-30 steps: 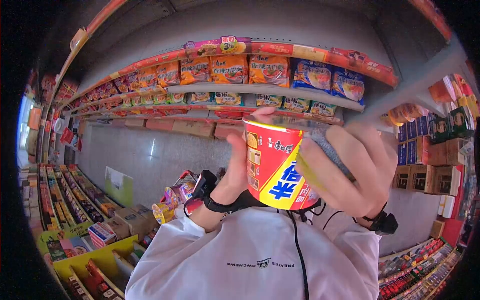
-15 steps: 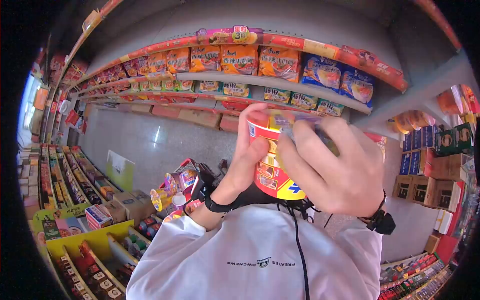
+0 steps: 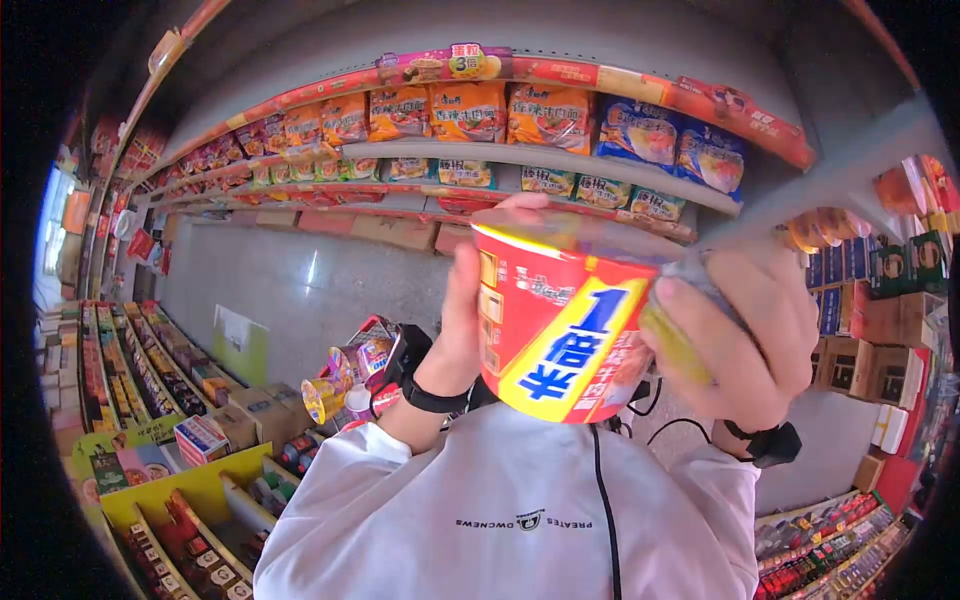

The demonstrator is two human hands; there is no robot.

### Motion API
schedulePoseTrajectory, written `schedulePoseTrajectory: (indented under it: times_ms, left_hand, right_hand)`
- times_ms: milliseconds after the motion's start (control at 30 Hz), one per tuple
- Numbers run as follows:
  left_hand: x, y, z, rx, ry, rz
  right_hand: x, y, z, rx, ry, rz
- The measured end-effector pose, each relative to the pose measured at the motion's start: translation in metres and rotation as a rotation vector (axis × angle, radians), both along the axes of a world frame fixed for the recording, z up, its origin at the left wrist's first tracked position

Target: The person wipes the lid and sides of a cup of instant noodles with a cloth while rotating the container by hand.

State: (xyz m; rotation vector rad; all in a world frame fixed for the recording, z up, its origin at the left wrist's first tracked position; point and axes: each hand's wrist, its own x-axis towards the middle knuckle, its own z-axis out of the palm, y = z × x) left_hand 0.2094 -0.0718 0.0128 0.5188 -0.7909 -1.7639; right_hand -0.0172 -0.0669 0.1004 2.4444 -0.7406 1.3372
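Observation:
A red instant noodle cup (image 3: 525, 300) with a yellow band and large blue characters is held up before my chest, slightly tilted. My left hand (image 3: 464, 310) is closed on its left side, thumb in front and fingertips showing behind the rim. At the cup's right side is my right hand (image 3: 755, 335), fingers curled around a grey and yellow-green piece (image 3: 672, 350) that looks like a cloth. Motion blur hides its exact kind and whether it touches the cup. Both wrists wear black bands.
Ahead, a shelf (image 3: 460, 150) carries orange noodle packs (image 3: 467, 110) and blue noodle packs (image 3: 637, 132). Several noodle cups (image 3: 325, 398) are in a basket at lower left. Sectioned display bins (image 3: 185, 540) stand at bottom left, stacked cartons (image 3: 890, 385) at right.
The noodle cup has turned so its yellow band and blue characters face me. My right hand has moved right, away from the cup's top and front, with the grey and yellow-green piece.

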Motion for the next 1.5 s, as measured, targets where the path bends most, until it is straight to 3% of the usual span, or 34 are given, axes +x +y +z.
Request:
schedulePoseTrajectory:
  times_ms: [33,167,300,467,533,600,667,800,1000,1033,1267,1333,1500]
  left_hand:
    - [0.002,-0.003,0.004,-0.023,0.040,-0.098]
    - [-0.004,-0.005,0.003,0.103,0.207,-0.118]
    - [-0.010,-0.004,0.008,0.146,0.159,-0.197]
    - [-0.007,-0.018,-0.034,0.127,0.194,-0.235]
    - [-0.009,-0.011,-0.003,0.121,0.122,-0.244]
    - [-0.006,-0.010,-0.007,0.123,0.164,-0.245]
    - [-0.008,-0.009,0.009,0.081,-0.012,-0.077]
    - [-0.002,-0.011,-0.005,-0.097,0.029,-0.064]
    - [-0.007,-0.004,-0.004,-0.027,0.019,-0.025]
    - [-0.008,-0.003,-0.005,-0.001,0.010,0.001]
    - [-0.001,-0.009,-0.002,0.145,0.058,0.012]
    - [0.001,-0.011,-0.003,0.137,0.191,-0.042]
    - [0.003,-0.010,0.011,0.261,0.112,-0.092]
  right_hand:
    - [-0.003,0.003,-0.004,0.045,-0.041,0.010]
    - [-0.014,0.007,-0.006,0.112,-0.043,-0.022]
    - [-0.014,0.012,-0.009,0.147,-0.069,-0.021]
    - [-0.009,0.021,-0.009,0.142,-0.108,-0.048]
    - [-0.008,0.021,-0.008,0.137,-0.112,-0.051]
    - [-0.007,0.022,-0.006,0.135,-0.117,-0.054]
    - [-0.005,0.023,-0.004,0.180,-0.076,-0.070]
    - [0.005,0.019,-0.007,0.094,-0.048,-0.114]
    - [0.021,0.019,0.001,0.014,0.127,-0.152]
    - [0.028,0.011,-0.011,-0.097,0.077,-0.183]
    - [0.047,0.031,-0.018,-0.090,0.255,-0.090]
    - [0.045,0.039,-0.027,-0.099,0.240,-0.043]
    - [0.023,0.040,-0.037,-0.045,0.176,0.063]
